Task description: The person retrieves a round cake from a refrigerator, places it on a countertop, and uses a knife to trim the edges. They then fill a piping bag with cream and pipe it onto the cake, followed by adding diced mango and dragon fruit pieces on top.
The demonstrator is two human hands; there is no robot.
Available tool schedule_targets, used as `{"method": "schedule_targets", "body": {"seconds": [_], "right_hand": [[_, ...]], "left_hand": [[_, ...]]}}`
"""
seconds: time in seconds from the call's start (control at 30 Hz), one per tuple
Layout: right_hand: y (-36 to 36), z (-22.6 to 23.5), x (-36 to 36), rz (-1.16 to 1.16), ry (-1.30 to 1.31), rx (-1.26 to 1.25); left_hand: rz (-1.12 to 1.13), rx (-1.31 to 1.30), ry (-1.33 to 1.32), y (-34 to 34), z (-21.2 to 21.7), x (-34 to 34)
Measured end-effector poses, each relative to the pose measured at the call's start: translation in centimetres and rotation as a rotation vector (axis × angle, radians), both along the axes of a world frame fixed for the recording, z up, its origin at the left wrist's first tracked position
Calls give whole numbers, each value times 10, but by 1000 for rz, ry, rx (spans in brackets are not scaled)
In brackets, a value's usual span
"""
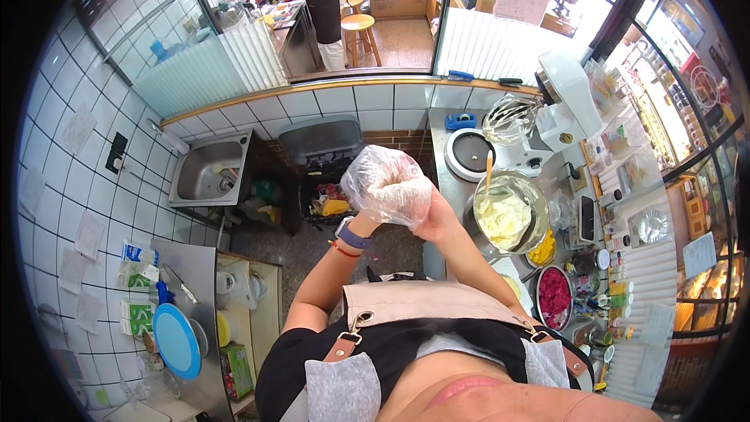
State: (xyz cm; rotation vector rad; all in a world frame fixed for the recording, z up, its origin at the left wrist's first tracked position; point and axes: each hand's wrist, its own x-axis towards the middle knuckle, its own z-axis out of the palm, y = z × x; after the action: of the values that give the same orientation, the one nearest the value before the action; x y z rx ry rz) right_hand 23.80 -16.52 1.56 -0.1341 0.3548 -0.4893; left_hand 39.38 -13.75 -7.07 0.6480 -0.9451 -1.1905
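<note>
A crumpled, clear disposable plastic glove is bunched loosely around my hands, held out in front of my chest. My left hand, with a watch and a red cord at its wrist, reaches into the plastic; its fingers are blurred by the folds. From the right, my right hand grips the edge of the plastic, its fingertips partly covered. Below and beyond the plastic stands an open bin with waste in it. Close by my right forearm is a metal mixing bowl of pale cream, with a spatula standing in it.
On the right counter are a stand mixer, a round white scale and a bowl of dark pink pieces. At left are a sink and a blue turntable. Behind glass, another person stands.
</note>
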Motion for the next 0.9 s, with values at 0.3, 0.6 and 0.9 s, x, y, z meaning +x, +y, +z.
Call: {"method": "schedule_targets", "body": {"seconds": [0.3, 0.6, 0.9], "right_hand": [[-4, -28, -2, -165, 41, -227], [7, -27, 20, -317, 216, -198], [-7, 23, -79, -613, 407, -812]], "left_hand": [[15, 61, -152, 10, 14, 1], [240, 60, -262, 14, 46, 2], [698, 91, -631, 21, 123, 40]]}}
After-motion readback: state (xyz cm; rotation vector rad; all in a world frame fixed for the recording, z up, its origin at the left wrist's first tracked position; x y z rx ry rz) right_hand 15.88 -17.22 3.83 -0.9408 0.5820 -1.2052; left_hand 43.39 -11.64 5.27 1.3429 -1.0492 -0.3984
